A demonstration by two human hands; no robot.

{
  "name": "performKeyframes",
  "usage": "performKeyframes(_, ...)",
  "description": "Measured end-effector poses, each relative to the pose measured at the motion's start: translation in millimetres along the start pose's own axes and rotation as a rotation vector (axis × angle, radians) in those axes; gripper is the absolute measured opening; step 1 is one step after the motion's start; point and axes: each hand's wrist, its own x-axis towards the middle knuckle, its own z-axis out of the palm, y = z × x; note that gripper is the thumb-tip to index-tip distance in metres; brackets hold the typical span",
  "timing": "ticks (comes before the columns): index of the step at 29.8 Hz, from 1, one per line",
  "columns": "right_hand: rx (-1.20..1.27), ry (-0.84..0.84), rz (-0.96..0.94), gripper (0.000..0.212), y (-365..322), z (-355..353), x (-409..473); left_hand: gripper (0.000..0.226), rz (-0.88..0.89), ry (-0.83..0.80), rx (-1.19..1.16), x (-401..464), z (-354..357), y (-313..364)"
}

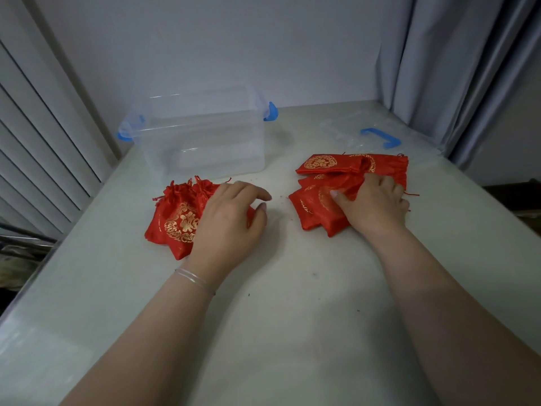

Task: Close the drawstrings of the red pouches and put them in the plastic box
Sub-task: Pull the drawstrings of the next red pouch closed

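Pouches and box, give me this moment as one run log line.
box: open, empty | lid: on table, right | left hand: rests on cinched pouches | right hand: pinching one of the flat pouches

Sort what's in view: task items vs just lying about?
Job:
cinched pouches, under left hand
open flat pouches, under right hand
plastic box, no pouches inside

Lying about:
box lid, far right
curtain

Hands (298, 212) on two red pouch piles (322, 186)
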Motion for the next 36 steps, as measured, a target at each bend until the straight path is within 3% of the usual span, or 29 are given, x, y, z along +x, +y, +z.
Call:
performKeyframes(4,0.001,-0.008,0.034,0.049,4.7,-1.2,7.5,0.024,-0.046,-0.071,-0.094,-2.6,1.8,5.3)
performKeyframes(8,0.232,0.083,-0.188,0.014,-0.9,-6.1,2.6,0.027,-0.112,-0.061,-0.172,-2.5,1.4,6.4)
performKeyframes(11,0.545,0.130,-0.431,0.006,-13.5,-17.8,-10.9,0.039,-0.173,-0.060,-0.255,-1.3,-1.5,8.5)
performKeyframes(15,0.795,0.100,-0.663,0.009,-27.7,-35.0,-36.6,0.061,-0.233,-0.201,-0.367,0.5,-5.5,11.0)
performKeyframes(19,0.927,-0.030,-0.762,0.010,-37.9,-34.8,-51.8,0.055,-0.282,-0.351,-0.727,-0.5,-7.4,18.2)
performKeyframes(22,0.906,-0.167,-0.742,0.011,-39.6,-26.5,-53.3,0.042,-0.459,-0.339,-0.939,-0.9,-6.6,26.2)
performKeyframes(25,0.785,-0.309,-0.551,0.023,-36.7,-16.8,-48.5,0.024,-0.651,-0.306,-1.081,-1.0,-3.1,26.3)
performKeyframes(27,0.641,-0.421,-0.404,0.036,-33.8,-12.6,-42.7,0.020,-0.749,-0.277,-1.151,0.1,-1.6,23.7)
performKeyframes(30,0.548,-0.455,-0.415,0.044,-30.5,-9.7,-37.6,0.024,-0.828,-0.192,-1.123,1.8,0.3,20.1)
performKeyframes(36,1.011,-0.514,-0.288,0.033,-37.9,-23.9,-46.2,0.032,-0.884,-0.089,-1.185,6.3,-10.7,21.6)
